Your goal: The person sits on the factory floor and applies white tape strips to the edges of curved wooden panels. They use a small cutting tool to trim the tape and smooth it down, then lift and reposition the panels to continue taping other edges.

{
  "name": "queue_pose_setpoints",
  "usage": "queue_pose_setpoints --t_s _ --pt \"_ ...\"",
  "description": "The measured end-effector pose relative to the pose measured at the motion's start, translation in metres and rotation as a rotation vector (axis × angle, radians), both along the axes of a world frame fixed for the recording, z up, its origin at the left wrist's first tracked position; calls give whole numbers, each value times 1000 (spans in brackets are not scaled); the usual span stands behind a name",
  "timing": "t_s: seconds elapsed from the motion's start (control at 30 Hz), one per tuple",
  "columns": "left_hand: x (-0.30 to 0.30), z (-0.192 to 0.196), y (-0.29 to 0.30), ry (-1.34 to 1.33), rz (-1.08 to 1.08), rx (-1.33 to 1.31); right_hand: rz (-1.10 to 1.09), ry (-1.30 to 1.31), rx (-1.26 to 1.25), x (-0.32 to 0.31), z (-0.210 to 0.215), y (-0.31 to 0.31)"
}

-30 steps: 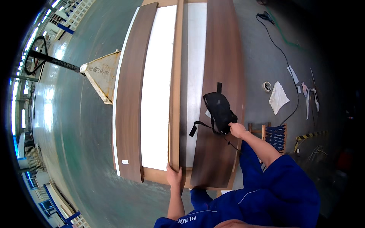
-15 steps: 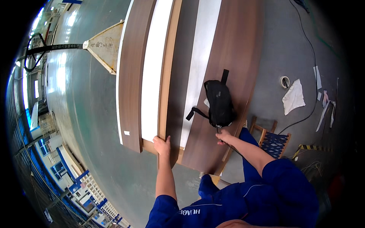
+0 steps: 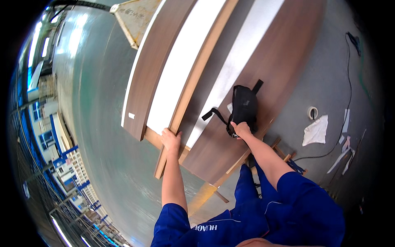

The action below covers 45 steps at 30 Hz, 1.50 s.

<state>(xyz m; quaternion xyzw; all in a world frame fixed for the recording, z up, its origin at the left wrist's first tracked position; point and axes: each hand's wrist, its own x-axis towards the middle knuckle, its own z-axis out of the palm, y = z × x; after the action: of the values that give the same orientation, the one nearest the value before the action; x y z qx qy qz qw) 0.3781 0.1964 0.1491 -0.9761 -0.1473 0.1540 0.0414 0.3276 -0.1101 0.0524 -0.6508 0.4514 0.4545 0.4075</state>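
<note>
Long brown and white panels run away from me side by side. My left hand [image 3: 170, 140] is closed over the near part of a narrow board [image 3: 190, 88] standing on edge between a white panel [image 3: 181, 61] and a dark one. Its fingers lie on the white side, the thumb on the other. A black waist bag [image 3: 245, 105] with loose straps rests on the wide brown panel [image 3: 271, 78] at the right. At the bag's near end my right hand [image 3: 240, 129] is closed on it; the fingertips are partly hidden.
On the floor at the right lie a tape roll [image 3: 312, 113], a white cloth [image 3: 316, 131], paper scraps and a black cable [image 3: 349, 78]. A woven-seat stool [image 3: 294, 164] stands near my legs. A pale triangular metal piece [image 3: 135, 18] is beyond the left panel.
My right hand has moved from just below the bag onto its near end. My left hand stays on the narrow board. The whole view has turned, so the panels now slant to the right.
</note>
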Motion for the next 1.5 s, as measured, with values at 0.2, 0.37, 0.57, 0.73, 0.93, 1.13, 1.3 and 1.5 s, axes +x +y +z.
queue_pose_setpoints --t_s 0.2,0.37,0.57,0.73,0.93,1.13,1.3,1.5 --pt "6 8 -9 -89 -19 16 135 -229 -181 -25 -98 14" --pt "-7 -9 4 -82 3 22 435 -429 79 -12 -16 -23" --pt "-5 -1 2 -29 40 0 -27 -452 233 -31 45 -104" --pt "-5 -2 6 -50 -2 -50 -36 -447 213 -52 115 -163" --pt "-4 11 -29 -334 -236 -178 -92 -454 192 -74 157 -217" --pt "16 7 -67 -372 -94 -140 -178 -439 209 -76 183 -253" --pt "33 12 -80 -327 -94 -112 -219 -431 317 -71 177 -275" --pt "47 20 -89 -227 -40 -129 -210 -440 365 -49 200 -287"
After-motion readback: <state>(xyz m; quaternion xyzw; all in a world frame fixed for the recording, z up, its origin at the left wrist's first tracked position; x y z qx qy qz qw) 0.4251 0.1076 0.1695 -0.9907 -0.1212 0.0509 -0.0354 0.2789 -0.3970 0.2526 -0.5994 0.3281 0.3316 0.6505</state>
